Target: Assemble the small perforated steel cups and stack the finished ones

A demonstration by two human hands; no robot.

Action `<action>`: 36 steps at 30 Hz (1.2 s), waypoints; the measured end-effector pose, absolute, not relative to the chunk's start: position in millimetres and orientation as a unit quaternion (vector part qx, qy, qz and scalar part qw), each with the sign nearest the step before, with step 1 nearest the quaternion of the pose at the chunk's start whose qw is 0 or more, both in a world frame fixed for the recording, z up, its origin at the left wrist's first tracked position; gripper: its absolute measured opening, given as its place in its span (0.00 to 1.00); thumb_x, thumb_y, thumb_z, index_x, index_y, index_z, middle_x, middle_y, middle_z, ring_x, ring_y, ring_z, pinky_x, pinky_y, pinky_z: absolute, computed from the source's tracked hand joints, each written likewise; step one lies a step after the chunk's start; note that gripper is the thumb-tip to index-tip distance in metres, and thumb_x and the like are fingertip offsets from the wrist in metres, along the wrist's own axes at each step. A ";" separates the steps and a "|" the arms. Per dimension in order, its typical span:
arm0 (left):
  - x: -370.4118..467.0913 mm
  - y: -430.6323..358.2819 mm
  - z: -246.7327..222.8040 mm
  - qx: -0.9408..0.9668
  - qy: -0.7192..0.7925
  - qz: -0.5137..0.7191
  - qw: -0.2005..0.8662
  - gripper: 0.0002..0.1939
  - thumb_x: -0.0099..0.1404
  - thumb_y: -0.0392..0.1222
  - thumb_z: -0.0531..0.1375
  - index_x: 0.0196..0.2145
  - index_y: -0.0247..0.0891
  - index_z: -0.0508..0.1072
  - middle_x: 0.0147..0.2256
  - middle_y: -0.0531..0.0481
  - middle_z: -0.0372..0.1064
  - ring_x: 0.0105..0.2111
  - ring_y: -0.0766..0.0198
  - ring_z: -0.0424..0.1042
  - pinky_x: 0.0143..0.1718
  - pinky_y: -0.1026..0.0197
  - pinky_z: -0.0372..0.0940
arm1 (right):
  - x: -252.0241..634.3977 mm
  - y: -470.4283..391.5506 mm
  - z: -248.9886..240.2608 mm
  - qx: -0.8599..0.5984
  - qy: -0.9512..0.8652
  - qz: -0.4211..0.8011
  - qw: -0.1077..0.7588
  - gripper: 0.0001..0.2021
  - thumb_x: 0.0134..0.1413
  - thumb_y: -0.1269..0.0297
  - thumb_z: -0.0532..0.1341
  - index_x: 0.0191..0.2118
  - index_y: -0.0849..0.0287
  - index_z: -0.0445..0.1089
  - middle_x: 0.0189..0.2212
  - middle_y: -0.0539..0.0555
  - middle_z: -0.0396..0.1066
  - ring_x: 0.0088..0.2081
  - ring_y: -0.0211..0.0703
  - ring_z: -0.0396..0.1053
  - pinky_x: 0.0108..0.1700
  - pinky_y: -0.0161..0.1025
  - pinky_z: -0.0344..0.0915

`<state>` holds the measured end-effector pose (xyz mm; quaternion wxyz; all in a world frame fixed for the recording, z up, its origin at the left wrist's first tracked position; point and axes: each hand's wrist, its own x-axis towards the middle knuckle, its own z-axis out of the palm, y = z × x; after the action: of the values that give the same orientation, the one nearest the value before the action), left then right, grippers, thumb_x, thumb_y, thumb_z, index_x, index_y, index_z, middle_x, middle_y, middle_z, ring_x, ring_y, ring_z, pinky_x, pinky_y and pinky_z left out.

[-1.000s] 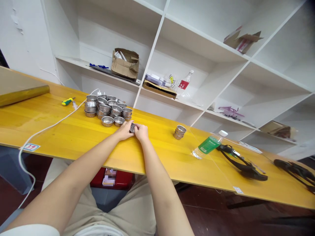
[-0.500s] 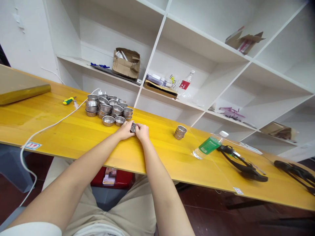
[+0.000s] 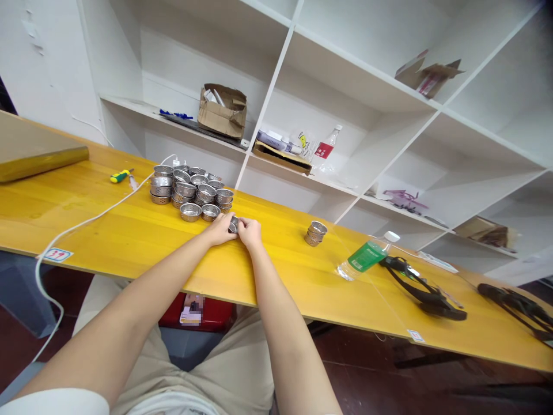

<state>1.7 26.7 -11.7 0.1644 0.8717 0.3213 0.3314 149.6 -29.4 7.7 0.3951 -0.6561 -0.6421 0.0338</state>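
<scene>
Between my two hands is a small round metal cup (image 3: 234, 224), partly covered by the fingers. My left hand (image 3: 221, 229) grips it from the left, and my right hand (image 3: 249, 231) pinches it from the right. Just beyond my left hand stand single metal cups (image 3: 190, 212), low and silvery. Behind them, stacks of the same perforated cups (image 3: 185, 191) are grouped close together. A separate short stack of cups (image 3: 315, 233) stands to the right of my hands on the yellow table (image 3: 285, 256).
On the right are a green-labelled bottle (image 3: 365, 256) and black straps (image 3: 425, 294). Leftward lie a green-and-yellow screwdriver (image 3: 120, 176), a white cable (image 3: 101, 216) and a flat cardboard box (image 3: 38, 151). White shelves (image 3: 272, 86) rise along the table's back, holding a torn carton (image 3: 222, 112).
Both hands stay in nearly the same place on the cup. The stacks have not moved; the view shifts very slightly.
</scene>
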 end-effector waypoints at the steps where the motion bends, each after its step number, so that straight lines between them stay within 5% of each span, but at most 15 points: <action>1: 1.5 26.6 -11.6 0.872 0.322 0.330 0.166 0.37 0.55 0.45 0.67 0.61 0.35 0.63 0.56 0.36 0.69 0.57 0.42 0.66 0.61 0.43 0.63 | 150.1 -28.9 7.2 -0.654 -0.642 0.036 0.398 0.15 0.60 0.69 0.56 0.37 0.56 0.82 0.34 0.53 0.81 0.36 0.43 0.76 0.43 0.33 0.66; 14: 2.9 28.2 -13.3 0.869 0.321 0.344 0.156 0.37 0.55 0.45 0.67 0.61 0.34 0.64 0.56 0.37 0.69 0.56 0.43 0.67 0.61 0.44 0.63 | 147.8 -24.2 2.8 -0.723 -0.558 0.038 0.405 0.15 0.58 0.63 0.62 0.49 0.58 0.78 0.29 0.51 0.77 0.34 0.43 0.72 0.44 0.36 0.67; 20: 2.5 23.0 -9.6 0.870 0.305 0.358 0.145 0.38 0.58 0.51 0.68 0.62 0.35 0.64 0.57 0.37 0.69 0.58 0.43 0.67 0.63 0.44 0.62 | 162.5 -23.6 6.3 -0.737 -0.559 0.067 0.373 0.09 0.57 0.62 0.63 0.40 0.57 0.80 0.31 0.52 0.77 0.36 0.42 0.73 0.44 0.36 0.67; 28: 2.5 21.3 -10.2 0.873 0.291 0.362 0.149 0.38 0.59 0.53 0.68 0.62 0.36 0.63 0.61 0.37 0.66 0.62 0.44 0.65 0.66 0.45 0.59 | 180.9 -27.8 8.6 -0.765 -0.503 0.132 0.381 0.11 0.58 0.67 0.59 0.40 0.59 0.79 0.18 0.49 0.72 0.26 0.42 0.73 0.38 0.35 0.68; 31: 2.3 21.6 -9.7 0.870 0.270 0.373 0.176 0.40 0.56 0.51 0.69 0.62 0.36 0.62 0.59 0.38 0.67 0.59 0.44 0.68 0.63 0.45 0.62 | 172.6 -28.8 7.4 -0.732 -0.569 0.090 0.364 0.11 0.59 0.65 0.58 0.38 0.57 0.79 0.25 0.52 0.76 0.31 0.43 0.74 0.41 0.36 0.69; 36: 1.7 21.7 -6.3 0.864 0.239 0.413 0.160 0.29 0.56 0.43 0.66 0.54 0.38 0.67 0.52 0.41 0.71 0.53 0.48 0.72 0.57 0.49 0.66 | 158.7 -29.4 5.6 -0.675 -0.631 -0.009 0.383 0.17 0.61 0.68 0.58 0.53 0.57 0.77 0.41 0.56 0.78 0.41 0.45 0.74 0.51 0.40 0.68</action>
<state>1.7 21.7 -6.3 0.1601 0.8639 0.2392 0.4133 158.7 -29.4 5.6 0.3832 -0.6747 -0.6308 -0.0093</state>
